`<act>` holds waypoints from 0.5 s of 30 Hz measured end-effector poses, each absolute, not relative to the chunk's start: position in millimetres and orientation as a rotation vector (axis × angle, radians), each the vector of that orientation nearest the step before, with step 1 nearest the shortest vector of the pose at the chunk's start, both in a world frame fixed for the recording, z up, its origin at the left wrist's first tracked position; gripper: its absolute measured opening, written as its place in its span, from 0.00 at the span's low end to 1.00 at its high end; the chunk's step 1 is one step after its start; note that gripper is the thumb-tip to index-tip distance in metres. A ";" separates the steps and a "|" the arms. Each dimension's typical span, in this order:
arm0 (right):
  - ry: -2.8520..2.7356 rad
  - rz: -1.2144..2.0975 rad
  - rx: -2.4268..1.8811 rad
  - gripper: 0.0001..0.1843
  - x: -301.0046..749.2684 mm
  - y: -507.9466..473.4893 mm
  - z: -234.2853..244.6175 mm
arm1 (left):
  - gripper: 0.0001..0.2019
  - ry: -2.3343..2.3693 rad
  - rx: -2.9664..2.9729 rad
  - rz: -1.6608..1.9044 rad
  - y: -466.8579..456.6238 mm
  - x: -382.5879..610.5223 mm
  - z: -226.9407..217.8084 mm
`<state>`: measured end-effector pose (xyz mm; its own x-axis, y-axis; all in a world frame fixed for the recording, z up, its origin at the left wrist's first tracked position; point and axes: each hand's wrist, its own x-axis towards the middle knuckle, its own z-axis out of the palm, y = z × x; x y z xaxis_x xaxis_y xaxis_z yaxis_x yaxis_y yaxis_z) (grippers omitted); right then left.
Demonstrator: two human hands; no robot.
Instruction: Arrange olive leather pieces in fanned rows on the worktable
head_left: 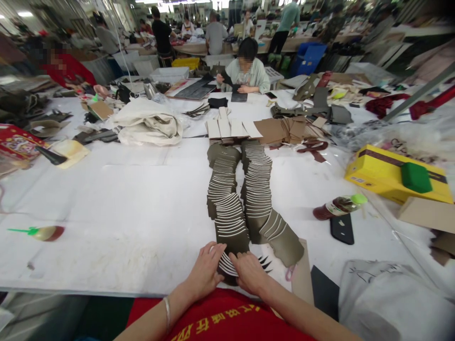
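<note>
Red shirt (220,317) with yellow print fills the bottom edge, bare forearms over it, thin metal bangle (167,310) on the left wrist. Left hand (208,267) lies flat with fingers straight and close together on the left edge of the fanned pieces (227,263), not gripping. Right hand (250,272) has fingers curled down on the fan's right side, thumb hidden, so can't tell if it pinches one. The fanned pieces are flat, curved-edge, olive-green leather-like cuts with pale undersides. They sit at the near edge of the white worktop (124,203), dead centre.

From there, two long overlapping rows of the same cuts run away from the camera, left row (225,199) and right row (258,189), scaled like shingles.

- Right, near: crumpled white cloth (391,293), soft.
- Black flat piece (341,228), with a plastic bottle (339,207) just beyond it, lying on its side, dark red inside, green cap.
- Left, well apart: small squeeze bottle (42,232) with a thin green nozzle, lying down.
- Right, further: yellow cardboard box (384,170), with a green block (415,177) on top.
- Head of rows: tan rectangular card pieces (227,128), with brown cut pieces (284,130) beside them.
- Left of those: cream fabric bundle (149,123), rumpled.
- Far side: seated co-worker (249,73) in a pale top, hands on dark flat pieces.
</note>
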<state>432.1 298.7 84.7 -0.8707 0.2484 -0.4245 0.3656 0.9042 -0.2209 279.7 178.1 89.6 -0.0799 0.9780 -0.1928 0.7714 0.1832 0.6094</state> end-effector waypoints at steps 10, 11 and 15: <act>2.629 -0.587 0.494 0.16 441.7 314.9 144.9 | 0.34 1.931 0.740 1.047 160.9 273.0 72.9; 2.627 -0.609 0.529 0.17 447.1 317.7 157.9 | 0.34 1.925 0.705 1.059 157.9 270.7 73.7; 2.613 -0.709 0.766 0.17 478.8 331.6 217.3 | 0.34 2.018 0.741 0.956 159.6 251.7 66.1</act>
